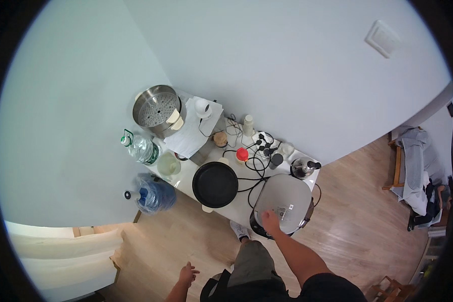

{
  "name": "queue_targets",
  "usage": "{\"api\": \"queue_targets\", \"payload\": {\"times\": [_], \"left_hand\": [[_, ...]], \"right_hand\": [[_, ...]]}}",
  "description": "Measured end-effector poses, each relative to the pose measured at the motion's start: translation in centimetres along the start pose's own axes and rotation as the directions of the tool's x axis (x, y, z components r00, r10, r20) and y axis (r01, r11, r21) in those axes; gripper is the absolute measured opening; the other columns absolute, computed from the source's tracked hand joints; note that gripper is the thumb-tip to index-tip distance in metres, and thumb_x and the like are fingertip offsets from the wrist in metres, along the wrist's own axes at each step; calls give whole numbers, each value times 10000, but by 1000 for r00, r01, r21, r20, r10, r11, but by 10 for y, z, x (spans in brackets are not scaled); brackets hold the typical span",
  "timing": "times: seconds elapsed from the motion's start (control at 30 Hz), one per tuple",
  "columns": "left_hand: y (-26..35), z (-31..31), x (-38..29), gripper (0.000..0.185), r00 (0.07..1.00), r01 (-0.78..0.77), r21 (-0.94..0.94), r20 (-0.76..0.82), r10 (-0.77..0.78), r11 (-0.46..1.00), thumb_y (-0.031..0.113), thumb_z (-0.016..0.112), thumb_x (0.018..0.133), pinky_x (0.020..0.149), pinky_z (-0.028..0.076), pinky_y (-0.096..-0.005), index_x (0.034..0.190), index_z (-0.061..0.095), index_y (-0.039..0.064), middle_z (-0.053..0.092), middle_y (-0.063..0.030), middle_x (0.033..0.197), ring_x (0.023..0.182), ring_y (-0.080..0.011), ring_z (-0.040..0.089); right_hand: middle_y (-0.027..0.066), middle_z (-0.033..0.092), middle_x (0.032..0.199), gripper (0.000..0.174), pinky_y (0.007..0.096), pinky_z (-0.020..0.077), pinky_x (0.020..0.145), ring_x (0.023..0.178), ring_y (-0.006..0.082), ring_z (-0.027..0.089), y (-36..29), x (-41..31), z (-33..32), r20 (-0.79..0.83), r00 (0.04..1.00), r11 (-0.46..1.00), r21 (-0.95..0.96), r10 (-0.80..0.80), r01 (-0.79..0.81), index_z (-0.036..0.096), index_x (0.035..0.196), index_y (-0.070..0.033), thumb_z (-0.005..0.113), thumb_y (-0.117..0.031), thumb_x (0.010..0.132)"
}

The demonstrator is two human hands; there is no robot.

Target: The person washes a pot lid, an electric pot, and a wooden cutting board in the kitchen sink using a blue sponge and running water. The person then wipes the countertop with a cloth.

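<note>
My right hand (270,222) is at the front edge of the grey lid (283,194) of a countertop electric cooker, which has a black base. Its fingers look curled, but whether they press or grip the lid cannot be made out. Over the wooden floor, away from the table, my left hand (188,273) hangs with its fingers apart and nothing in it. Left of the cooker sits a round black pan (215,185) with cream handles, its inside bare. A red-capped container (242,154) stands behind the pan.
The white table (226,209) meets the wall. It bears a steel steamer pot (157,107), white camera (202,108), water bottle (143,149), pale green container (168,165), glass bottle (302,169) and power strip (262,141) with tangled cords. A wrapped blue water jug (156,196) is beside it. Another person (432,204) sits far right.
</note>
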State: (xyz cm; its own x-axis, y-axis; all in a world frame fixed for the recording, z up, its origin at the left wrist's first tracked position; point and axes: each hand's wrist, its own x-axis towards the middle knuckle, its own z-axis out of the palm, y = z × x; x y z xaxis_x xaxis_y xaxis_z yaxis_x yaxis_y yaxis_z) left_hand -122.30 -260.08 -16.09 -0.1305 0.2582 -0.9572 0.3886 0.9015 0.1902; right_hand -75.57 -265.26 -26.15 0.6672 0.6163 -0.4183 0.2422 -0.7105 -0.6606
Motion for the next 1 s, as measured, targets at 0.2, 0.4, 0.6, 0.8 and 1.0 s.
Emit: {"api": "queue_targets", "payload": {"times": [0.2,0.4,0.6,0.8,1.0], "left_hand": [[-74,-9,31,568,967,-241,420,28,252,875,506,447,1035,446,429,-312,1123,577,-40,717,-177,820,524,-186,559],[-137,30,11,549,954,-247,48,190,234,968,485,407,1056,489,440,-301,1159,574,-27,715,-183,922,601,-171,549],[-211,78,14,592,905,133,-483,416,93,865,543,345,1067,499,436,-250,1204,552,5,680,-148,940,606,-159,517],[-246,111,-14,624,908,148,-505,411,86,850,566,319,1060,506,435,-253,1136,561,-4,680,-146,880,600,-164,544],[-247,169,-40,592,920,88,-432,381,93,897,560,328,1054,488,422,-257,1065,568,19,661,-136,805,561,-167,497]], "right_hand": [[176,729,919,247,439,556,784,871,339,709,143,-138,-51,-78,985,985,87,155,-148,698,996,-33,645,-261,914],[89,718,862,216,365,559,650,738,185,691,204,-252,-133,-50,937,859,419,345,-294,688,988,-34,633,-239,946],[57,700,852,139,305,538,654,733,158,662,204,-371,-228,-8,902,565,781,432,-264,669,977,-76,600,-196,978],[51,695,854,140,293,534,670,745,145,660,214,-432,-285,12,927,449,873,374,-192,661,984,-76,560,-171,1007],[51,701,879,169,276,521,660,750,133,659,255,-456,-360,-28,929,345,932,368,-109,660,1006,-74,529,-179,1024]]}}
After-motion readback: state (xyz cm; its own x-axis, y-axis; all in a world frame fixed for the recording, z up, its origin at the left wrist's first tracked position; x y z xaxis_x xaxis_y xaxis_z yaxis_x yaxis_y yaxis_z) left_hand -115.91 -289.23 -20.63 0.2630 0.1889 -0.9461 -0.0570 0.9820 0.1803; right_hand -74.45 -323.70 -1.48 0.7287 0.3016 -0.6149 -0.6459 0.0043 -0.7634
